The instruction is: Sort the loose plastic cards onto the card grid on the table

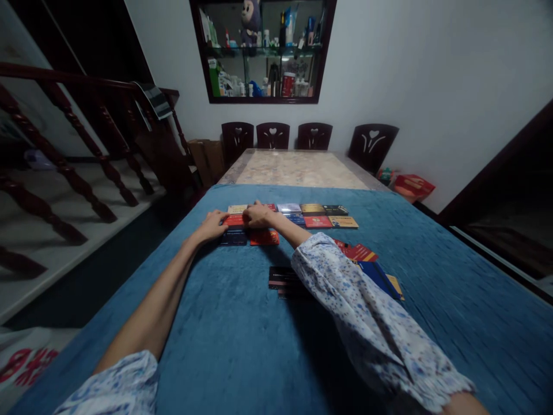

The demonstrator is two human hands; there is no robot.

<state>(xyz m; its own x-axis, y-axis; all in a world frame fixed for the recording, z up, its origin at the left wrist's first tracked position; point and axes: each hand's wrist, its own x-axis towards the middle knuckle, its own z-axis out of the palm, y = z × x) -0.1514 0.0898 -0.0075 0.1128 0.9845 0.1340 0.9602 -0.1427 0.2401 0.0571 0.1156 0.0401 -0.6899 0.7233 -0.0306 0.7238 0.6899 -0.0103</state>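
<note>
Two hands stretch far out over the bench [298, 168], which a blue cloth [216, 328] covers on the near side. They meet at the left end of a grid of cards [302, 214]. The cards lie face up and edge to edge, probably so that each face can be read without another hiding it.

The left hand [212, 225] rests palm down, its fingers loosely bent and the tips on a red card [233, 220] in the middle row. Its grip closes on nothing and only presses down. The right hand [258, 215] lies just beside it, knuckles up, over the top-left cards. Its fingers are tucked out of sight, so I cannot tell whether that grip is pinching a card or simply lying on one.

I count eleven cards showing in the grid:
- **Far row:** five, the second half hidden by the right hand.
- **Middle row:** four.
- **Near row:** two, a dark blue card [233, 238] and a red-orange card [264, 237].

Nearer the body, loose cards lie unsorted beside and partly under the flowered sleeve [345, 300]. There is a small stack of black cards [281, 276], a few red cards [359, 252] and a blue card [377, 275] with a yellow edge under it. How many are in each heap is not clear.

Four dark chairs [272, 135] stand at the far end below a glazed wall cabinet [263, 52]. A stair railing [64, 86] runs along the left.
</note>
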